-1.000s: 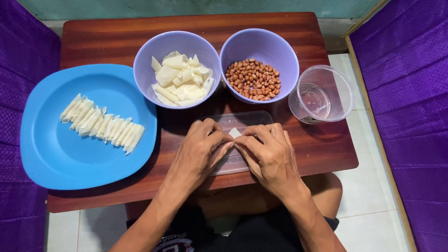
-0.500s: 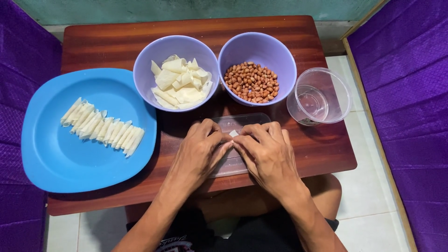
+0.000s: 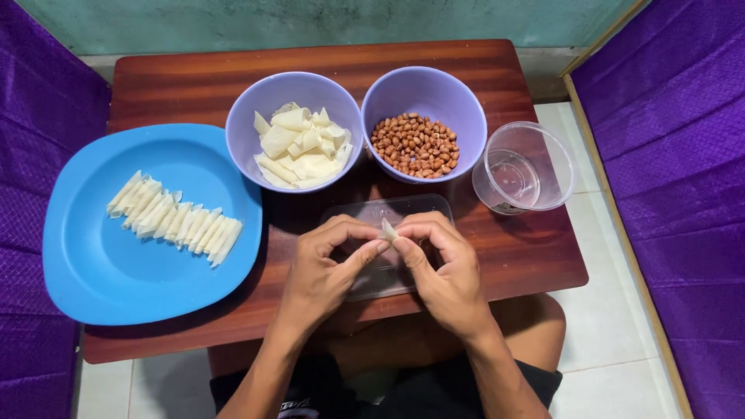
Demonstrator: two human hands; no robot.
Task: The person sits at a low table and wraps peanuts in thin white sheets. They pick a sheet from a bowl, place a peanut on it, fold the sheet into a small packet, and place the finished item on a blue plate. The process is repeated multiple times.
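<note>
My left hand [image 3: 330, 268] and my right hand [image 3: 442, 268] meet over a clear plastic lid [image 3: 388, 211] on the wooden table [image 3: 194, 85]. Both pinch a small pale wrapper piece [image 3: 387, 230] between thumbs and fingertips. Just beyond the hands stand two lilac bowls: one [image 3: 293, 143] holds pale wrapper pieces, the other [image 3: 424, 132] holds brown peanuts. A blue plate [image 3: 116, 264] at the left carries a row of several folded pale rolls [image 3: 175, 219].
A clear plastic cup [image 3: 524, 169] with a little water stands at the table's right edge. Purple fabric [image 3: 675, 155] rises on both sides. White floor tiles show beyond the right edge of the table, and my knees are under its near edge.
My fingers have lifted and curled, so the small wrapper piece now shows pinched between the fingertips. The view has shifted slightly; bowls, plate and cup stay put.
</note>
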